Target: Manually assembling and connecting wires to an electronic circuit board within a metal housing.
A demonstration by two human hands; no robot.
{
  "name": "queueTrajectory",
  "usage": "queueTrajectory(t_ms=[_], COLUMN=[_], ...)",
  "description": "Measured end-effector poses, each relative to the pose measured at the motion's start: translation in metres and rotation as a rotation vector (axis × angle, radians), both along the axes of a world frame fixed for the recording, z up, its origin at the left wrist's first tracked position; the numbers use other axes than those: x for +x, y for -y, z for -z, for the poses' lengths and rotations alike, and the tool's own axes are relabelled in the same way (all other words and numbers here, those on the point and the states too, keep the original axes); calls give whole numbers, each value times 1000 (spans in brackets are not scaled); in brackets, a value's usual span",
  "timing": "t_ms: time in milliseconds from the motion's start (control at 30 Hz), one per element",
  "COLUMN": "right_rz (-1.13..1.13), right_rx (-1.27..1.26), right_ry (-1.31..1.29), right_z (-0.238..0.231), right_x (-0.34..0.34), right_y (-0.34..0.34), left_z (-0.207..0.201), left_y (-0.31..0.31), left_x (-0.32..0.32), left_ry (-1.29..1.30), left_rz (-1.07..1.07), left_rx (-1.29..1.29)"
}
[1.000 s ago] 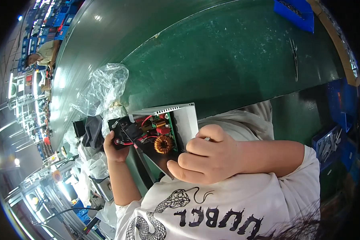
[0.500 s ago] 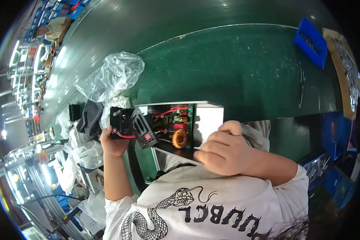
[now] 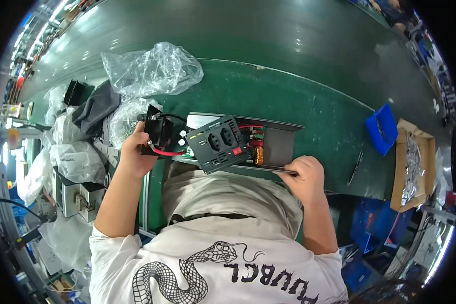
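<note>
My left hand [image 3: 138,152] is closed round the edge of a black end panel with a cooling fan [image 3: 159,133]. A red wire [image 3: 168,152] and a black wire run from it toward an open metal housing [image 3: 279,144]. Across that housing lies a tilted black socket panel [image 3: 212,147] with two outlets and a red switch. Part of a circuit board with a copper coil [image 3: 259,154] shows beside it; the panel hides the rest. My right hand [image 3: 307,177] pinches the housing's near right corner, thumb along the wall.
Clear plastic bags [image 3: 154,71] lie on the green bench [image 3: 334,131] at far left, near a grey cloth [image 3: 97,106]. On the right are a blue bin [image 3: 381,129], tweezers [image 3: 357,164] and a cardboard box [image 3: 430,167] holding silvery parts.
The housing has levelled, and the socket panel now lies across its opening. My right hand has gone from a fist over the right end to a pinch on the near corner. My view has shifted.
</note>
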State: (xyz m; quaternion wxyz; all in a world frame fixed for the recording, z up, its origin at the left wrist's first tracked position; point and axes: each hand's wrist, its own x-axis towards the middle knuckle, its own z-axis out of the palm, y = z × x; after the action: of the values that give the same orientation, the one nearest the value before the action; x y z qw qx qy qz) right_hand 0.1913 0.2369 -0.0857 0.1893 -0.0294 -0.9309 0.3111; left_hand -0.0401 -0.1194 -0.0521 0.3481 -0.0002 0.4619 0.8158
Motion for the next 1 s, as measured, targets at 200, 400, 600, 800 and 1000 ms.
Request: queueTrajectory(t_ms=[200,400,600,800,1000], right_rz=[162,203,227,540,455], right_rx=[-57,11,148,148,393], right_ry=[51,238,345,581,262], right_z=[-6,-31,-46,-48,-59], right_x=[10,9,-18,-2,-13], right_y=[-40,-105,-158,-201,-163], left_z=[8,0,16,11,13], left_y=[20,26,12,40,38], left_x=[-8,12,28,20,25], left_ry=[45,-28,-64,37,44], left_rz=[-126,-91,-94,-222,-280], left_rx=[8,11,35,82,103])
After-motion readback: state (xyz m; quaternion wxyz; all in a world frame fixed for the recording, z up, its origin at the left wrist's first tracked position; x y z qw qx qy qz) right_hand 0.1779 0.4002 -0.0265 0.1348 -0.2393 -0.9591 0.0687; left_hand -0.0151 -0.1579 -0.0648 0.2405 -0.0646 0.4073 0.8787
